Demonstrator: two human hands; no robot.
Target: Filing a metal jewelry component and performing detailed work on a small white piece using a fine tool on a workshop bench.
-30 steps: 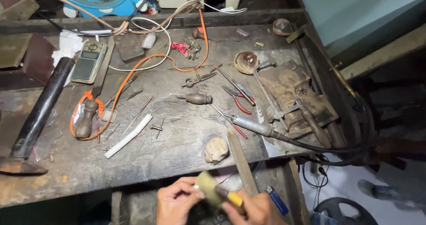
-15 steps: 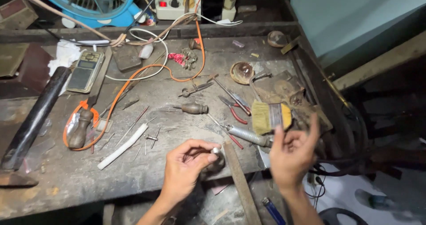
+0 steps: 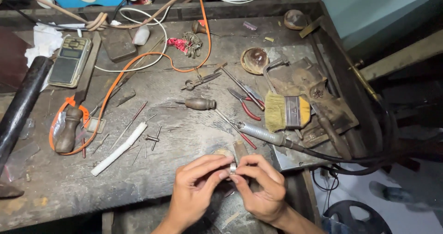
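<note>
Workpiece: I hold a small silver-coloured metal ring point(image 3: 233, 168) at the near edge of the bench, between both hands, clear of the bench top.
Left hand: my left hand point(image 3: 196, 188) pinches the ring's left side, thumb and forefinger pressed together on it.
Right hand: my right hand point(image 3: 263, 188) pinches the ring's right side; the remaining fingers are curled in.
Progress, judged: the ring is off the bench and under inspection or fine adjustment by hand; no tool is engaged, so any tool work on it is either complete or not yet begun. I cannot tell which.
Bench peg: a worn wooden peg point(image 3: 240, 148) lies just beyond my fingertips, unused.
Rotary handpiece: a grey metal flexible-shaft handpiece point(image 3: 260, 135) rests to the right, just past the peg, its black cable running off to the right.
Brush: a flat yellow-bristled brush with a metal ferrule point(image 3: 286, 113) lies beyond the handpiece, set down.
Awl: a brown wooden-handled awl point(image 3: 199, 104) lies mid-bench, untouched.
Pliers: red-handled pliers point(image 3: 244, 105) lie to the right of the awl.
Left side: a white rod point(image 3: 119, 150) and an orange cable point(image 3: 138, 84) lie well apart from my hands.
Far left: a grey pocket scale point(image 3: 69, 61) sits near the far edge.
</note>
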